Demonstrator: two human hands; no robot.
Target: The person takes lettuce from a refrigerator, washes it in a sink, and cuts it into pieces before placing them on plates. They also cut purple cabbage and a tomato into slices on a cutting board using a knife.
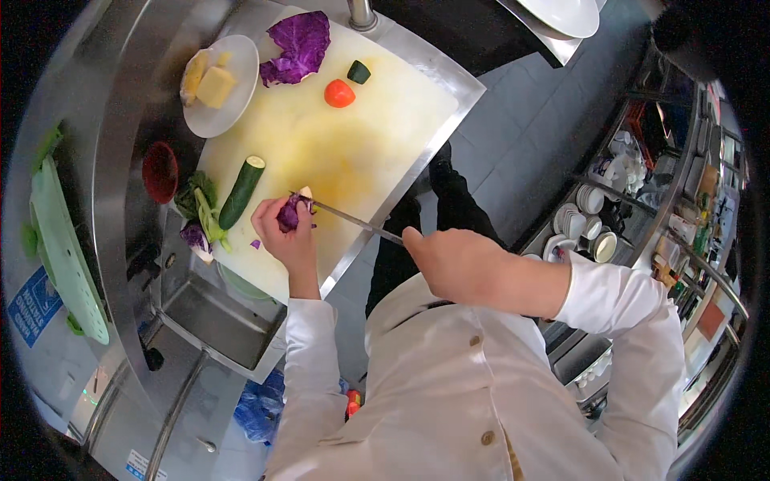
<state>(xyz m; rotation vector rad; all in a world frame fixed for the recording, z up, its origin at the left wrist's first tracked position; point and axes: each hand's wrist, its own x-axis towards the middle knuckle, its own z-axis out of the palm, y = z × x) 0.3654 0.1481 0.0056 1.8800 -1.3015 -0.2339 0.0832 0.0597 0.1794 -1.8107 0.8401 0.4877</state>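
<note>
On a white cutting board (391,144), my left hand (287,231) holds a piece of purple cabbage (289,216). My right hand (460,264) grips a knife (361,223), whose blade meets the pale core side of that piece. Left of my left hand lies a cut cucumber (242,192), with leafy greens (204,204) and another purple cabbage piece (195,236) beside it. Farther up the board are a tomato piece (340,94), a dark green vegetable end (358,72) and a large purple cabbage leaf (301,45). The knife's handle is hidden in my right fist.
A white plate (240,102) with yellow blocks overlaps the board's upper left edge. A red bowl (160,172) stands left of the greens. Below the board is a metal sink (222,318). Shelves of stacked dishes (571,222) stand at the right, across the tiled floor.
</note>
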